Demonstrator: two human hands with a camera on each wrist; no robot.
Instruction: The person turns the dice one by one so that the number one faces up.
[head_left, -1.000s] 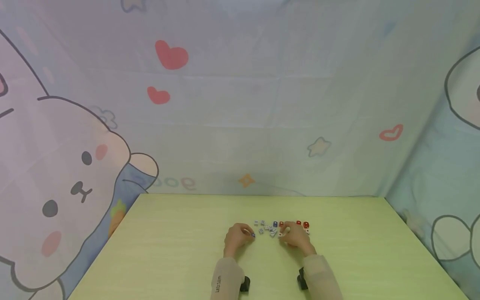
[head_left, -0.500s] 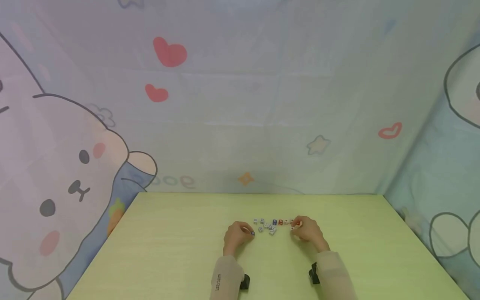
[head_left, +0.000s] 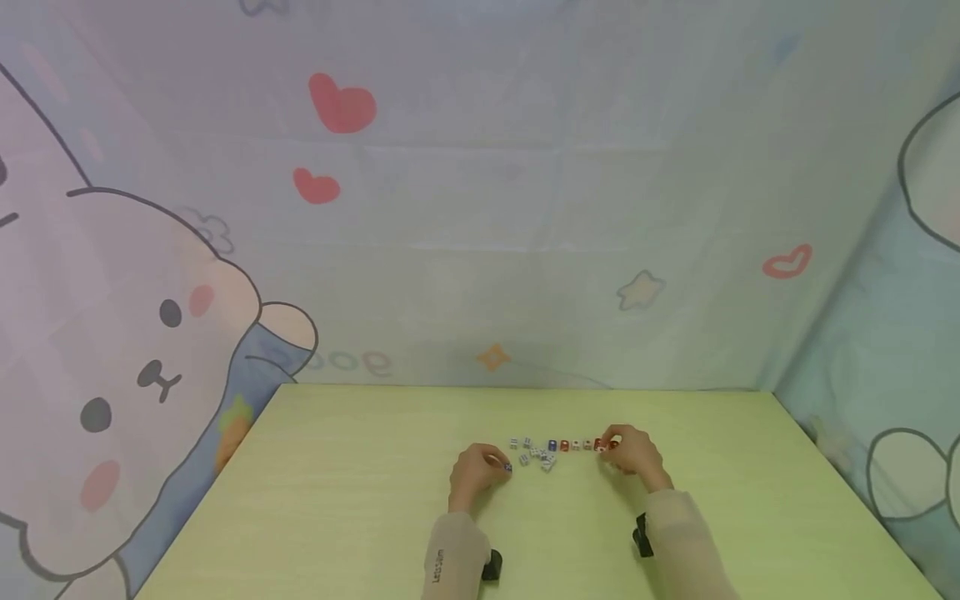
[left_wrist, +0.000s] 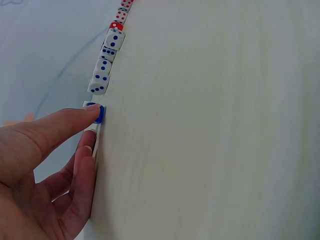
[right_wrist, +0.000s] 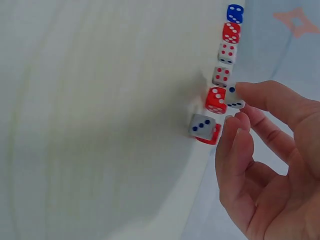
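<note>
From my far seat I watch the right hand (head_left: 632, 452), which pinches a white die with blue pips (right_wrist: 234, 97) between its fingertips, at the right end of a row of coloured dice. The long axis of this row runs from side to side on the counter (head_left: 337, 492), beginning at the left with a blue die (right_wrist: 235, 14), then a red die (right_wrist: 231, 32), two white dice with red pips (right_wrist: 227, 52), and two more red ones.

The relation which I judge most important is here: the pinched white die is just beside the first of these end red dice (right_wrist: 216, 100) (whether they touch, I cannot tell). Another white die with three blue pips (right_wrist: 202, 126) overlaps the last red die in the right wrist view; if it rests upon it or in front of it, this I cannot say.

The right hand is clearly the nearer one to this end. The left hand (head_left: 472, 473) is well apart, and it pinches a second blue die (left_wrist: 101, 115) just left of the loose white dice (head_left: 524, 459), which lie between this hand and the row.
</note>
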